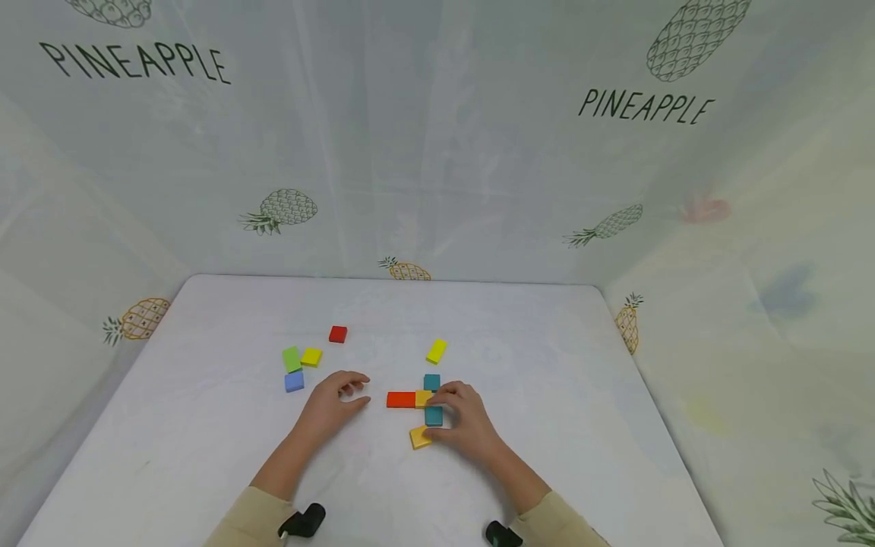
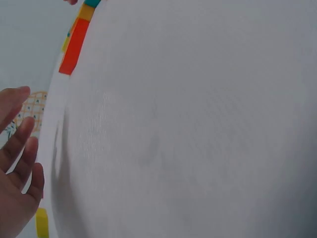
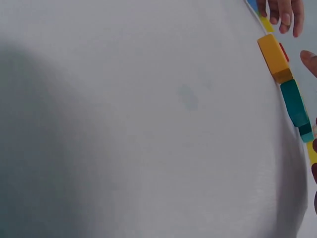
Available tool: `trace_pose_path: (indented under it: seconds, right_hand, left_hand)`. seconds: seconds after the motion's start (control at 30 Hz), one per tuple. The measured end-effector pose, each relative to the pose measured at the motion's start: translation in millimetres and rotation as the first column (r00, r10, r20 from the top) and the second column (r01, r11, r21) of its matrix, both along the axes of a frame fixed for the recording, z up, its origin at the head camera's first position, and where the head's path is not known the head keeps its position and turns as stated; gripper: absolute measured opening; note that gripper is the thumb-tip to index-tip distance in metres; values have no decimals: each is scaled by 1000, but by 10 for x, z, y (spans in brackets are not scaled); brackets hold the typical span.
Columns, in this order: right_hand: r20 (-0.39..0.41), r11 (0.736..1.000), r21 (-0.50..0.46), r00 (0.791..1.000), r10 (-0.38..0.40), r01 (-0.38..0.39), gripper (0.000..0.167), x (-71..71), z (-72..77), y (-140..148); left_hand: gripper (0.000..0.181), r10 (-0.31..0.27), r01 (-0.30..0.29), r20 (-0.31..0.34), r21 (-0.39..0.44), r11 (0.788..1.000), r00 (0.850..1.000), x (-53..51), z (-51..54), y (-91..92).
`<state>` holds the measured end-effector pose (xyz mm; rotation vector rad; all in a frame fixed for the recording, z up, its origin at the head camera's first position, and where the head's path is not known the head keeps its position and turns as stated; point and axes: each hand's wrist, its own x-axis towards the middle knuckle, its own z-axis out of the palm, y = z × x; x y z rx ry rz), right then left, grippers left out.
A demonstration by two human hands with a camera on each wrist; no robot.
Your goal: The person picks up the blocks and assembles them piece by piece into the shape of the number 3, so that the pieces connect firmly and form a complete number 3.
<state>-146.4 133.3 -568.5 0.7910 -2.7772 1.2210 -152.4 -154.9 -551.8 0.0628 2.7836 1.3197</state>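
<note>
The left hand (image 1: 326, 406) is hovering left of centre, thumb and fingers parted, holding nothing, probably keeping clear of the blocks. The right hand (image 1: 472, 422) is arching over the cluster just below mid-frame, spread wide and not visibly gripping anything: thumb by the orange block (image 1: 418, 438), fingertips by the amber block (image 1: 423, 399). Can't tell if it's actually touching either. The red bar (image 1: 400, 399) is lying sideways with its end meeting the amber one, and the teal blocks (image 1: 434, 416) are sitting above and below that, so the lineup's looking deliberate to me. The orange block is lying slightly turned, just under the lower teal one. A yellow block (image 1: 437, 351) is lying alone farther up, maybe to leave working room.
</note>
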Motion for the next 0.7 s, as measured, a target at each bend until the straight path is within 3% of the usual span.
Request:
trace_pose_path:
  seconds: [0.23, 0.47, 0.7]
  right_hand:
    - [73, 997, -43, 995, -67, 70, 45, 57, -48, -17]
    - [73, 993, -54, 992, -102, 106, 47, 63, -116, -12]
    - [80, 991, -40, 989, -121, 125, 46, 80, -104, -25]
  left_hand:
    - [31, 15, -16, -22, -34, 999, 1000, 69, -6, -217]
    - [32, 7, -11, -76, -63, 998, 997, 119, 8, -439]
    - [33, -1, -19, -170, -119, 993, 986, 65, 81, -713]
